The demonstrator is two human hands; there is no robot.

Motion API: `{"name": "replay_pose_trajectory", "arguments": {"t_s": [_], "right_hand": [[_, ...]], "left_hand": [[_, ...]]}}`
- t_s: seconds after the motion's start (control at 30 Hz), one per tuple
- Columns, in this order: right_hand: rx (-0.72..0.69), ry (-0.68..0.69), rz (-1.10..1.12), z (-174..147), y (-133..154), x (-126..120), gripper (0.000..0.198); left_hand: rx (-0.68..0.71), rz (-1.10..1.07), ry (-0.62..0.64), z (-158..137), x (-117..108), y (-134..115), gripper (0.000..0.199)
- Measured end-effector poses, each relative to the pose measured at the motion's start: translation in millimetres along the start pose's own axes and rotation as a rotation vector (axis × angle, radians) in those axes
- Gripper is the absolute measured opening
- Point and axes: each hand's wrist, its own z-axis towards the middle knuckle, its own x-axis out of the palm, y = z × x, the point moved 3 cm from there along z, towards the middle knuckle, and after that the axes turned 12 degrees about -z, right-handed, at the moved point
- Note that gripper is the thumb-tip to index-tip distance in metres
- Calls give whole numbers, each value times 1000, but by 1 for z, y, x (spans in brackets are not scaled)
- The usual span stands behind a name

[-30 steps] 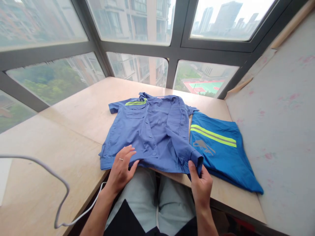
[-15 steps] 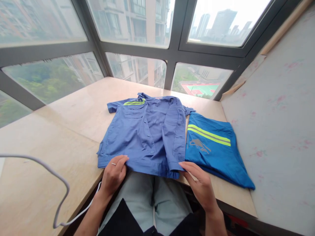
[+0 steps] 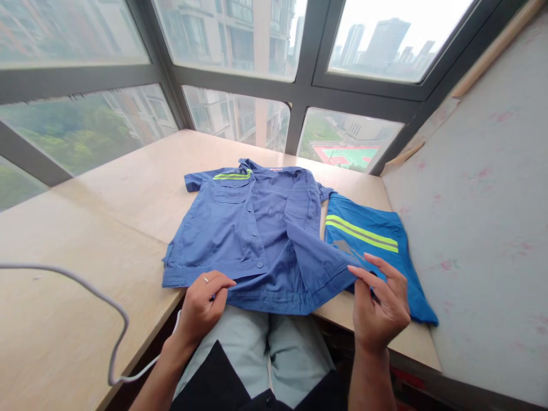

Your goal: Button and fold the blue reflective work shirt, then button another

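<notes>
A blue work shirt (image 3: 222,228) with short sleeves and a yellow-green reflective stripe lies front up on the wooden ledge, its front unbuttoned. The collar points toward the window and the hem toward me. At the hem, left of the middle, my left hand (image 3: 208,302) pinches the fabric between thumb and fingers. My right hand (image 3: 381,297) grips the lower corner of the shirt's right-hand front panel between thumb and forefinger, pulling it up and out to the right. That panel stands partly lifted, and the inside of the back shows beneath it.
Right of the shirt lies a brighter blue folded garment (image 3: 368,234) with a reflective stripe, partly behind my right hand. A white cable (image 3: 98,297) loops over the left side of the wooden ledge (image 3: 85,240). Windows stand behind, and a papered wall (image 3: 483,228) bounds the right.
My right hand has moved right and up, drawing the front panel's corner outward over the edge of the brighter garment. My left hand has stayed near the hem, shifted slightly to the right.
</notes>
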Motion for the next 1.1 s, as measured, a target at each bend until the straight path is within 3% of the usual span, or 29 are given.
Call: {"name": "replay_pose_trajectory", "arguments": {"t_s": [0.07, 0.1, 0.17, 0.23, 0.3, 0.37, 0.47, 0.6, 0.8, 0.87, 1.0, 1.1], "right_hand": [[-84, -5, -5, 8, 20, 10, 23], [-167, 65, 29, 8, 33, 17, 25], [-466, 369, 194, -3, 62, 37, 28], [-811, 719, 362, -29, 81, 52, 30], [-879, 892, 424, -51, 82, 62, 28], [-753, 913, 437, -60, 69, 69, 27], [-493, 834, 483, -57, 44, 74, 33], [-168, 824, 508, -50, 22, 89, 38], [468, 1102, 493, -49, -12, 143, 55], [626, 1121, 543, -40, -24, 160, 67], [756, 867, 460, -3, -50, 187, 77], [952, 714, 461, 16, -70, 209, 66]], "left_hand": [[-20, -28, 77, 11, 22, 0, 24], [-26, -7, 112, 15, 34, 3, 27], [-23, 71, 182, 22, 57, 13, 40], [-58, 122, 227, 22, 73, 25, 35], [-93, 129, 212, 19, 77, 35, 26], [-103, 89, 156, 14, 72, 39, 22], [-105, -40, 114, 12, 58, 38, 15], [-245, -136, 114, 27, 46, 38, 23], [-320, 14, 60, 56, 60, 52, 31], [-314, 113, 87, 61, 71, 58, 36], [-312, 263, 65, 61, 84, 66, 34], [-289, 233, -16, 56, 84, 70, 32]]}}
